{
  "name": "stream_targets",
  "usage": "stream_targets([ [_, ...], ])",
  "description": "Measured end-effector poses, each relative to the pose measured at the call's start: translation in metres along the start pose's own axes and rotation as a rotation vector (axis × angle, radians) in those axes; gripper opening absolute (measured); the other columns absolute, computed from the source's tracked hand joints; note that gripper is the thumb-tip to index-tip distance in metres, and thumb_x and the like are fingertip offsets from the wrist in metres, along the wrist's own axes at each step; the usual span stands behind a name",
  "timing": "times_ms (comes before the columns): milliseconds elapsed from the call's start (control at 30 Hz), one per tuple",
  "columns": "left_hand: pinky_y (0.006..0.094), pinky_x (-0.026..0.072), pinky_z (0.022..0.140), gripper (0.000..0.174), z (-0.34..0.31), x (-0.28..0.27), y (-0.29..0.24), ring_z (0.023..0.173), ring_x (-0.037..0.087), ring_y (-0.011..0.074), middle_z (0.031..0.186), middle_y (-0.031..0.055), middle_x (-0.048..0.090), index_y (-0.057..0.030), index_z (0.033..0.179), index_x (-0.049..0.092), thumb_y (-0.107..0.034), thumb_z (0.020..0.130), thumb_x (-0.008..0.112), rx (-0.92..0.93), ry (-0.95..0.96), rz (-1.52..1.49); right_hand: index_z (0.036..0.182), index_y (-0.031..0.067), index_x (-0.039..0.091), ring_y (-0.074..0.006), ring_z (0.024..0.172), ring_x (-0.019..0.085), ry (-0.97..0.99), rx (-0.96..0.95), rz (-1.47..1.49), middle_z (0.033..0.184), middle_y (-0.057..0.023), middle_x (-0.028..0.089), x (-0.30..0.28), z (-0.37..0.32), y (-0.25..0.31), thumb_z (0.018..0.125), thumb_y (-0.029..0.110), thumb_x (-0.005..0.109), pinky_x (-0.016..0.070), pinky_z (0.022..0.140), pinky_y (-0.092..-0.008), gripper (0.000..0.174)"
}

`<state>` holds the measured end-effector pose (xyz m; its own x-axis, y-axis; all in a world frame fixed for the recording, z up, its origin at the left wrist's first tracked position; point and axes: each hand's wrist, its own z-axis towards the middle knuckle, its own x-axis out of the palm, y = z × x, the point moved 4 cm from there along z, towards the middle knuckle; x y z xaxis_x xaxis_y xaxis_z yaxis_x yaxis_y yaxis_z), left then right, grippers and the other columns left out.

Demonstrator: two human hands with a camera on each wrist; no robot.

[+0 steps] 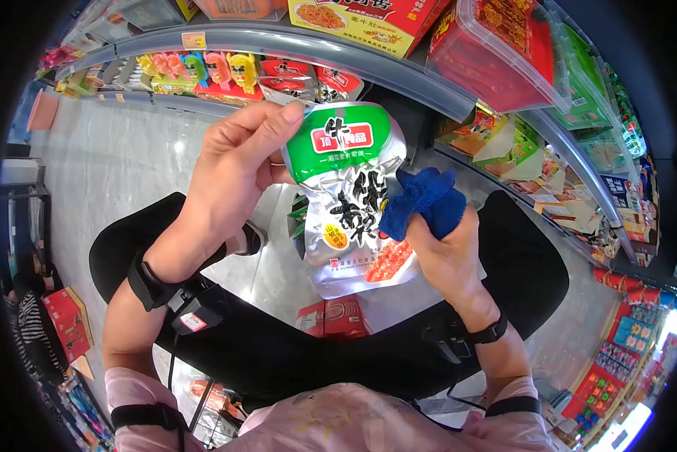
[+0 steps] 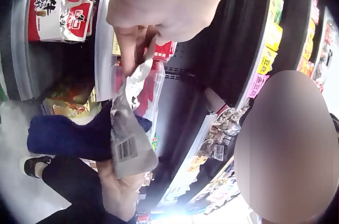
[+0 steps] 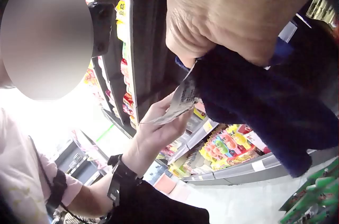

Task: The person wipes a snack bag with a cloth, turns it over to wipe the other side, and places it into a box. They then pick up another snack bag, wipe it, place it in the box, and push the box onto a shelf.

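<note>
So the foil pouch [image 1: 347,200] is around the middle of the head view, long side running pretty much top to bottom, printed face up at the camera. Left hand [image 1: 229,162] has its upper-left corner pinched, thumb on top. Right hand [image 1: 450,256] is clamped on a bunched blue cloth [image 1: 438,197], right up against the pouch's right edge, so it's nearer the lower half.

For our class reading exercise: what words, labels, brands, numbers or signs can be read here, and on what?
"顶牛食品": the pouch, green top.
"HUNAN": the pouch, small print near its bottom.
"素牛肚": the yellow-and-red box.
Other pouch text, shelf price tag, remaining packs: too stylised, small or blurred to read surely.
</note>
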<state>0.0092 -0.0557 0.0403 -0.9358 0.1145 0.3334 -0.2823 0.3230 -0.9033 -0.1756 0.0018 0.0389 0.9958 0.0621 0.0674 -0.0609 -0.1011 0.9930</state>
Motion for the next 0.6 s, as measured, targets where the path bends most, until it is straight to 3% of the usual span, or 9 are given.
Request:
stream_targets([
  [167,0.0248,0.0486,0.065,0.024,0.002,0.000,0.004,0.073,0.058,0.0116,0.085,0.0053,0.058,-0.0017,0.090,0.054,-0.024,0.083,0.049,-0.170,0.077,-0.174,0.094,-0.0050,0.052,-0.0046,0.070,0.048,0.018,-0.045,-0.152,0.075,-0.0011,0.051,-0.002,-0.004,-0.005,0.071,-0.008,0.048,0.0398,0.062,-0.0183,0.023],
  [300,0.0299,0.0467,0.076,0.029,0.001,0.000,0.005,0.084,0.056,0.0147,0.094,0.0079,0.056,0.0001,0.097,0.050,-0.026,0.085,0.046,-0.245,0.130,-0.298,0.094,-0.0053,0.052,-0.0045,0.070,0.048,0.005,-0.026,-0.069,0.075,-0.0009,0.050,0.002,-0.004,-0.008,0.071,-0.008,0.049,0.0397,0.062,-0.0184,0.023],
  [600,0.0282,0.0461,0.077,0.028,-0.001,0.000,0.005,0.084,0.056,0.0139,0.094,0.0078,0.055,0.0007,0.097,0.050,-0.024,0.084,0.047,-0.278,0.106,-0.334,0.092,-0.0062,0.053,-0.0049,0.072,0.048,0.014,0.011,-0.042,0.077,-0.0017,0.052,0.001,-0.005,-0.013,0.070,-0.009,0.049,0.0394,0.065,-0.0187,0.022],
])
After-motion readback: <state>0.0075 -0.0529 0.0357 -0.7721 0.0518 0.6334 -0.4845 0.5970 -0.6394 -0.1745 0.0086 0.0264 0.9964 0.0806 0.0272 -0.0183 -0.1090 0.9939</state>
